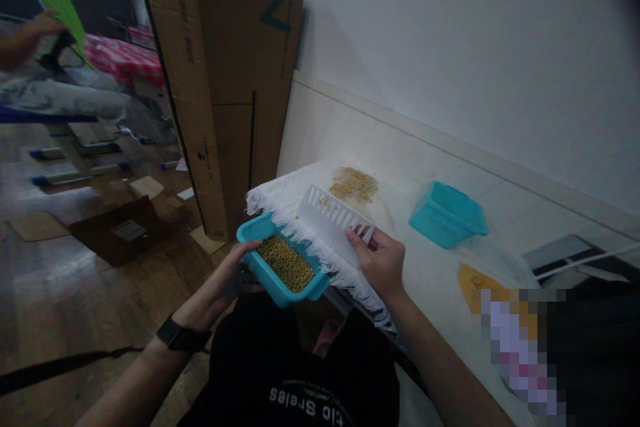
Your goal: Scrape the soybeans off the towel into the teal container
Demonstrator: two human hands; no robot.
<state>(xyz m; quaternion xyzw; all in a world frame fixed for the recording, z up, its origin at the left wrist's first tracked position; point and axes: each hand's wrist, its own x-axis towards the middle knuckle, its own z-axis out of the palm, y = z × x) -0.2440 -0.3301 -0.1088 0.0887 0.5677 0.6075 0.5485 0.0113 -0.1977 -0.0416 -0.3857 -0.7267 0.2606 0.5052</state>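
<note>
My left hand grips the left side of a turquoise plastic box, its thumb over the rim. Small yellow-green beans fill the bottom of this box, which juts out past the table's fringed edge. In my right hand is a white slotted plastic plate, pinched at its right end. The plate stands tilted on the white cloth, close to the box. Beyond it lies a loose patch of beans on the cloth.
A second turquoise box stands on the table near the wall. Further right is an orange-yellow packet. A tall cardboard box rises behind the table's left end. At far left another person's hand holds a dark object.
</note>
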